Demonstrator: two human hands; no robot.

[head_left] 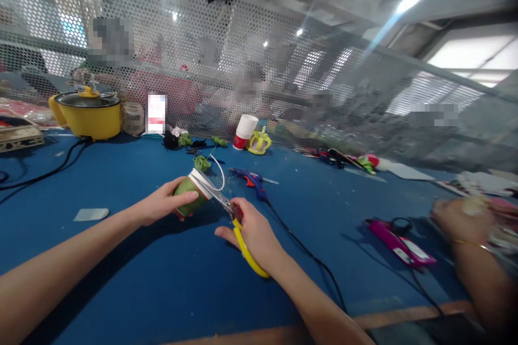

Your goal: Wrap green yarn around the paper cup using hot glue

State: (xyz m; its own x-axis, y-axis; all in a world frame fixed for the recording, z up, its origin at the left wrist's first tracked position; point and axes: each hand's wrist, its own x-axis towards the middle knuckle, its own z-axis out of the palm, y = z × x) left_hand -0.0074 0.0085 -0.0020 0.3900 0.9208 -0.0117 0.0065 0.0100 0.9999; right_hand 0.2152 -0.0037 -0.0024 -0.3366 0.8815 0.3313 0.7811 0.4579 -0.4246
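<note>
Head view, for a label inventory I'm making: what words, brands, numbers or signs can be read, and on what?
No text can be read.
Cups: pale mark on red, too small to read.
White panel: blurred out.
Purple tool: pale patches, too blurred to read.
Spool: none legible.

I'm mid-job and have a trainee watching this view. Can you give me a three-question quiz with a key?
1. Which hand holds the scissors?
A) left
B) right
C) neither

2. True or false: the blue glue gun lies on the table.

3. Fill in the colour: the left hand holds a cup wrapped in ____ strands.

Key: 1. B, the right hand; 2. true; 3. green.
</note>
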